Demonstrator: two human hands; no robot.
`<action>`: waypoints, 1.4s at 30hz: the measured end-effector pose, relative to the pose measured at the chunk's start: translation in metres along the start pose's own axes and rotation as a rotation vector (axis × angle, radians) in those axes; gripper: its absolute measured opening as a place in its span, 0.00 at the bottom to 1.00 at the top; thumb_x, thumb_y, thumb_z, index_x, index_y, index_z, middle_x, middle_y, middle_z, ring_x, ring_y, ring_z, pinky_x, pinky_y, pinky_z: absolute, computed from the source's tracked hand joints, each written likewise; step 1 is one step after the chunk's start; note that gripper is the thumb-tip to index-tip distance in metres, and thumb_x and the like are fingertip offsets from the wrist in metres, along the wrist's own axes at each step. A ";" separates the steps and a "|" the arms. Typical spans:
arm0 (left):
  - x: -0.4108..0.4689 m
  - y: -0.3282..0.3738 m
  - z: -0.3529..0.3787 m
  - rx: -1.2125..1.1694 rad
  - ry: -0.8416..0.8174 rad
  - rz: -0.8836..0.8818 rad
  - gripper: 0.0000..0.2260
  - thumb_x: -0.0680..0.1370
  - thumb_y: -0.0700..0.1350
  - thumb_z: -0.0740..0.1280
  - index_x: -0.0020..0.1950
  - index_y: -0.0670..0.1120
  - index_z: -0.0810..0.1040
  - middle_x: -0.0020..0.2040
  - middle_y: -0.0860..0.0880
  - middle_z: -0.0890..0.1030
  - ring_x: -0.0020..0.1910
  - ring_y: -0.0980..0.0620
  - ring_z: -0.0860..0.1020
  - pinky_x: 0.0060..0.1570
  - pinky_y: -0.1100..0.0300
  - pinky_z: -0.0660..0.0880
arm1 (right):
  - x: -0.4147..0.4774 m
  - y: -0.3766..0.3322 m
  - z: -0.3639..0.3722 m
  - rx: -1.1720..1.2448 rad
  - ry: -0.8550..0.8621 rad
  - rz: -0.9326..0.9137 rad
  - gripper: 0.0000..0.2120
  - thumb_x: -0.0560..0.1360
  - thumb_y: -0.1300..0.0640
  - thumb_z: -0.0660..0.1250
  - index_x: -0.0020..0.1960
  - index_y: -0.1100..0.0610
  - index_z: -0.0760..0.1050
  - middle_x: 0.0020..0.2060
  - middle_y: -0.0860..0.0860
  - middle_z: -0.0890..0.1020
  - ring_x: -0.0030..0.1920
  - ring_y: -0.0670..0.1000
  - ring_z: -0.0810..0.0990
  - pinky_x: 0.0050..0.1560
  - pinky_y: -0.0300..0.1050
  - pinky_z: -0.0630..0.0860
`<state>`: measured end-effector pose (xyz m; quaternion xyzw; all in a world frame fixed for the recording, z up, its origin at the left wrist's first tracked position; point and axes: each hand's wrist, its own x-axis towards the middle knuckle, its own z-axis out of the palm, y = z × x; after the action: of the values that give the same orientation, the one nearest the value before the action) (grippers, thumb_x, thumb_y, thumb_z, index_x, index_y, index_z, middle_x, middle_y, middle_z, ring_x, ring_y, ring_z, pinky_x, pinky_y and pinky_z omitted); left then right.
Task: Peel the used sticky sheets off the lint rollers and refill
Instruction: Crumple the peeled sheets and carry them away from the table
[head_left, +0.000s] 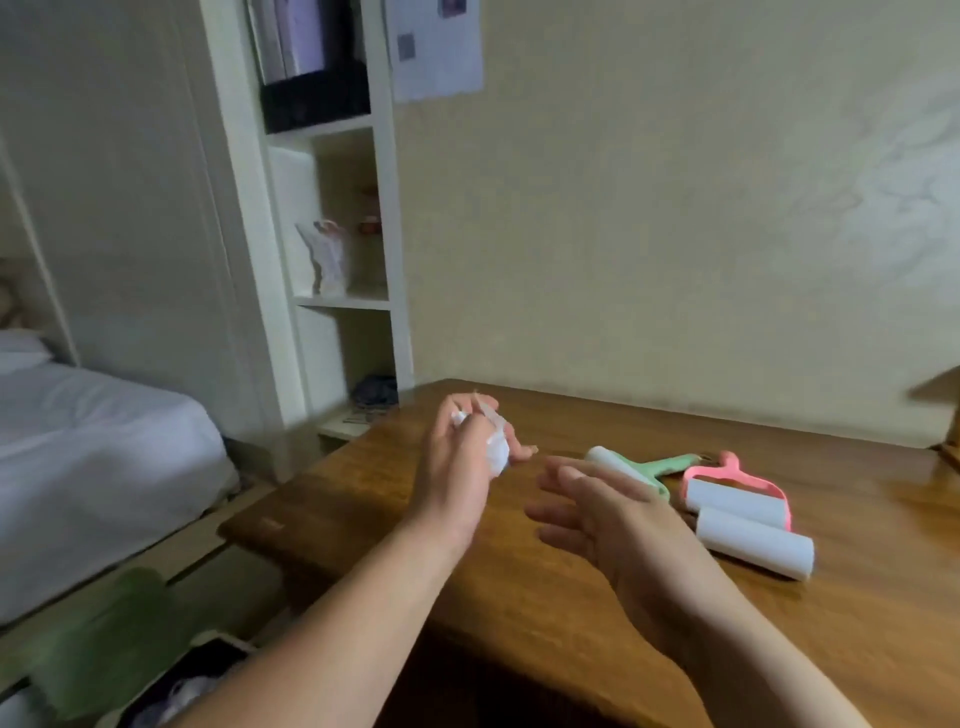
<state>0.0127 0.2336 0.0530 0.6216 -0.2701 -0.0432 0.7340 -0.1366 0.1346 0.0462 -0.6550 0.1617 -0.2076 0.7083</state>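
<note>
A wooden table (519, 587) stood against a pale wall beside a bed (93, 447). The left hand (462, 457) clutched a crumpled white sheet (496, 452) above the table. The right hand (613, 514) hovered spread, holding nothing. A green roller (631, 467), a pink roller (737, 493) and a white refill roll (756, 548) lay together just right of it.
</note>
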 end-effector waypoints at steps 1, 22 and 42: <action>0.006 0.006 -0.009 -0.109 0.055 -0.111 0.08 0.83 0.48 0.64 0.54 0.47 0.81 0.37 0.46 0.82 0.32 0.52 0.83 0.42 0.54 0.84 | 0.002 0.001 0.011 -0.085 0.068 -0.051 0.11 0.86 0.46 0.67 0.64 0.47 0.84 0.54 0.45 0.90 0.54 0.46 0.90 0.62 0.53 0.86; -0.079 -0.097 -0.253 -0.467 0.470 -0.490 0.39 0.73 0.78 0.60 0.75 0.56 0.79 0.69 0.53 0.84 0.73 0.51 0.79 0.79 0.51 0.69 | 0.017 0.164 0.310 -0.312 -0.374 -0.089 0.22 0.89 0.39 0.50 0.80 0.35 0.70 0.82 0.37 0.70 0.78 0.28 0.64 0.77 0.27 0.58; -0.077 -0.321 -0.423 -0.029 0.780 -0.700 0.18 0.82 0.56 0.75 0.52 0.41 0.79 0.44 0.43 0.86 0.37 0.49 0.84 0.38 0.53 0.81 | 0.153 0.353 0.397 -0.440 -0.230 0.489 0.28 0.87 0.34 0.54 0.48 0.49 0.85 0.46 0.48 0.91 0.54 0.52 0.88 0.63 0.58 0.81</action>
<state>0.2256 0.5686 -0.3079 0.6343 0.2481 -0.0549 0.7302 0.2236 0.4183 -0.2630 -0.7530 0.2741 0.0833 0.5924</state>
